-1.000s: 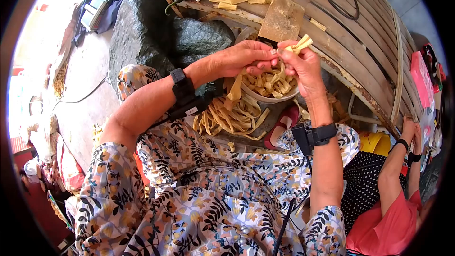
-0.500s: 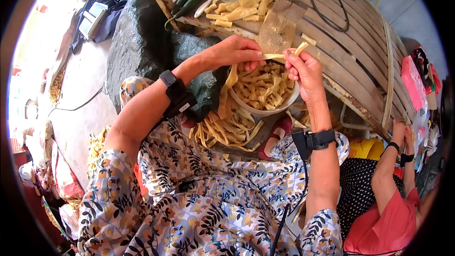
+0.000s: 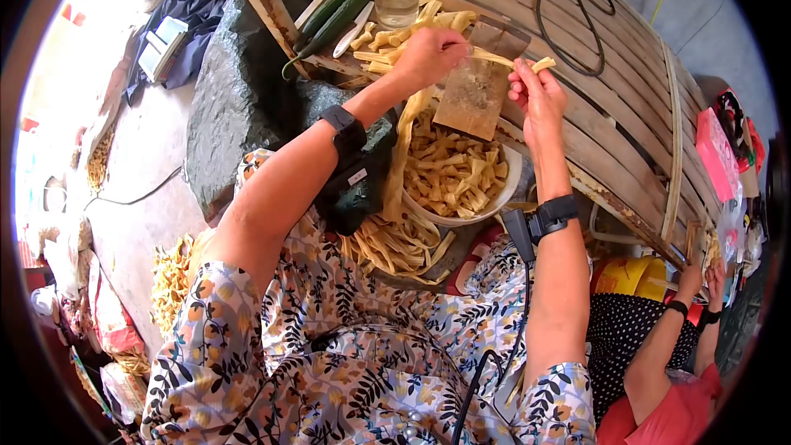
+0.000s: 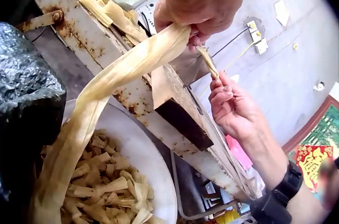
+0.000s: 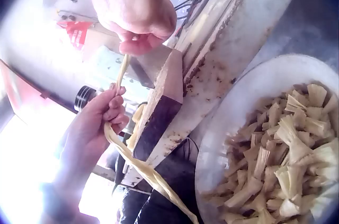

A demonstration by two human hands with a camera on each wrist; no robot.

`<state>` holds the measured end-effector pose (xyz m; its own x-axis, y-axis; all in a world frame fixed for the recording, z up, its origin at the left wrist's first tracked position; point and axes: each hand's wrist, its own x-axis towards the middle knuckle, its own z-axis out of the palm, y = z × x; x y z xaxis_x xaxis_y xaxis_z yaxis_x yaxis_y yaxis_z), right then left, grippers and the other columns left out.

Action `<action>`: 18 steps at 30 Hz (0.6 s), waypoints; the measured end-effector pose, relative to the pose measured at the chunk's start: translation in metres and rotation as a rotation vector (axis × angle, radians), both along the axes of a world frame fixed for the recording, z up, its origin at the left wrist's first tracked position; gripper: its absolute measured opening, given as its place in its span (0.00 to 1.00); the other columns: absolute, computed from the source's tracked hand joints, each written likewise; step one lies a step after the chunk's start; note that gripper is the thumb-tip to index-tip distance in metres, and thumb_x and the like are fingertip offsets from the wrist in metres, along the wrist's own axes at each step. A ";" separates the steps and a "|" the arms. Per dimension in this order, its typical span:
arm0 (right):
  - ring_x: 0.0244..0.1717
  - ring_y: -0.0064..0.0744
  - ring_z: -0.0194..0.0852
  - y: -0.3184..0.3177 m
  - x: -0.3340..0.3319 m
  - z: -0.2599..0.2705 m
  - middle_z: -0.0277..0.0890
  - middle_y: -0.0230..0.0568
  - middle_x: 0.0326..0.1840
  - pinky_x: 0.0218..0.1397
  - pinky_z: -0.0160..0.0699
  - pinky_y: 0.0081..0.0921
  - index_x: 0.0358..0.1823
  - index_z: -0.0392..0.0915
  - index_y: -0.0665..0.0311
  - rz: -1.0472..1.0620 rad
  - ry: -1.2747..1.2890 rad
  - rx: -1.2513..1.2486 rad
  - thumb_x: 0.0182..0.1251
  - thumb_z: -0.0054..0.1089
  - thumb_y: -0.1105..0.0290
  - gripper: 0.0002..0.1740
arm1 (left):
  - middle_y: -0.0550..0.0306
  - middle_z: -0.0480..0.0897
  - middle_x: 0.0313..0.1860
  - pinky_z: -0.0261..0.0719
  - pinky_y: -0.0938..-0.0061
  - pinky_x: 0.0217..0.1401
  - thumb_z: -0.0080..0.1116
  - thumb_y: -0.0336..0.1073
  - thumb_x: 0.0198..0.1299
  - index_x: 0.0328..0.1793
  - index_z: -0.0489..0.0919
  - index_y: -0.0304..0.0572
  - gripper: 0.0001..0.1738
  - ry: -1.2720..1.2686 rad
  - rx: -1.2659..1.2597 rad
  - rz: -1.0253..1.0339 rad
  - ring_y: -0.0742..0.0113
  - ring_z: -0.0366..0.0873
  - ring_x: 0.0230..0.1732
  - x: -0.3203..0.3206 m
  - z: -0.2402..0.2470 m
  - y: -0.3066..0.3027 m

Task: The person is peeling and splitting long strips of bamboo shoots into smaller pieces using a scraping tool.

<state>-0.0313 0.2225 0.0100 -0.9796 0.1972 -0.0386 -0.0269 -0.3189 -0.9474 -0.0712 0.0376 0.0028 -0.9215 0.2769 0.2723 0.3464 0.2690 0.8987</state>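
Pale strip point(image 4: 127, 65): stretched between both hands above the white bowl point(image 4: 143, 155), with its long tail hanging past the bowl's left edge toward the loose strips point(image 3: 395, 243). The left hand point(image 3: 430, 51) curls its fingers round it. The right hand point(image 3: 537, 92) pinches the short right end. Judged light, limp and easily torn, so grip close to the working section. Knotted pieces point(image 3: 453, 169) fill the bowl, and a slatted table point(image 3: 626, 91) lies beyond.

We look down on a table of wooden slats point(image 3: 626, 115), its near edge a rusty, white-painted metal rail point(image 4: 74, 28). A black cable point(image 3: 568, 33) lies looped on the slats toward the far edge. Left of the table we see a dark plastic sheet point(image 3: 239, 91) draped over a bulky heap, then pale concrete floor point(image 3: 140, 181), washed out by hard daylight.
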 end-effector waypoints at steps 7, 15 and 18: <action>0.20 0.17 0.66 0.000 -0.009 -0.004 0.73 0.34 0.25 0.23 0.69 0.13 0.38 0.75 0.69 -0.005 0.032 -0.003 0.58 0.60 0.71 0.10 | 0.63 0.74 0.19 0.68 0.80 0.26 0.55 0.37 0.56 0.34 0.78 0.34 0.11 0.006 -0.017 0.029 0.78 0.68 0.22 -0.008 -0.002 0.001; 0.20 0.16 0.66 0.002 -0.011 -0.005 0.73 0.33 0.25 0.23 0.69 0.13 0.38 0.75 0.69 -0.005 0.008 -0.010 0.58 0.60 0.71 0.10 | 0.65 0.73 0.19 0.66 0.82 0.25 0.56 0.38 0.58 0.35 0.78 0.34 0.12 0.015 -0.039 0.035 0.80 0.66 0.22 -0.005 0.003 0.003; 0.20 0.16 0.65 0.004 -0.008 0.001 0.73 0.33 0.24 0.22 0.69 0.13 0.37 0.76 0.68 -0.011 0.012 -0.003 0.58 0.60 0.71 0.09 | 0.65 0.73 0.19 0.66 0.82 0.25 0.56 0.38 0.57 0.34 0.78 0.34 0.12 0.038 -0.026 0.021 0.80 0.66 0.22 -0.004 0.005 0.004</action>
